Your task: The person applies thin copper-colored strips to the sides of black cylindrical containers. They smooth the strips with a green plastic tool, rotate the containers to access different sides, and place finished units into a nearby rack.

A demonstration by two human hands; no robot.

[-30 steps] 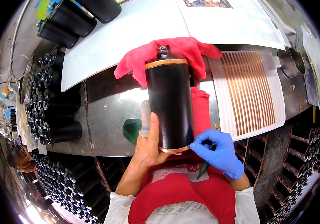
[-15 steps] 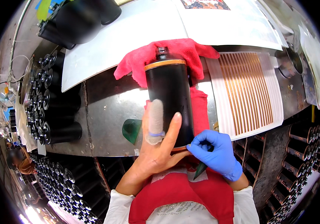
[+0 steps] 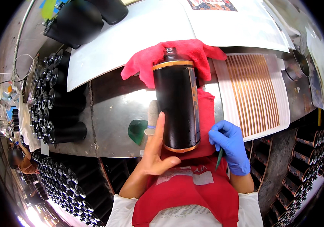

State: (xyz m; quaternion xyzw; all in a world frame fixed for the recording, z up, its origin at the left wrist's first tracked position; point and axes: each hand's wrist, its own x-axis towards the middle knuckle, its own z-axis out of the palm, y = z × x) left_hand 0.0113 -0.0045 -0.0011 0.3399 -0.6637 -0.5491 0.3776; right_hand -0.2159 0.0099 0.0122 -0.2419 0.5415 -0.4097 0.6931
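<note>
Black bottle [image 3: 177, 106] between left hand [image 3: 155, 151] — right hand [image 3: 230, 145].

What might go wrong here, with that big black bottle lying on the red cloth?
The black cylindrical bottle with copper bands lies on its side on the red cloth; only the bare left hand touches it, so it may roll. The blue-gloved right hand holds a thin green tool that might scratch its glossy surface.

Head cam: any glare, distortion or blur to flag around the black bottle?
Head view: strong fisheye, bench edges bow near the rim; glare patch on the metal benchtop left of the black bottle; bottle, left hand and gloved right hand look sharp; bright washout at lower left.
</note>
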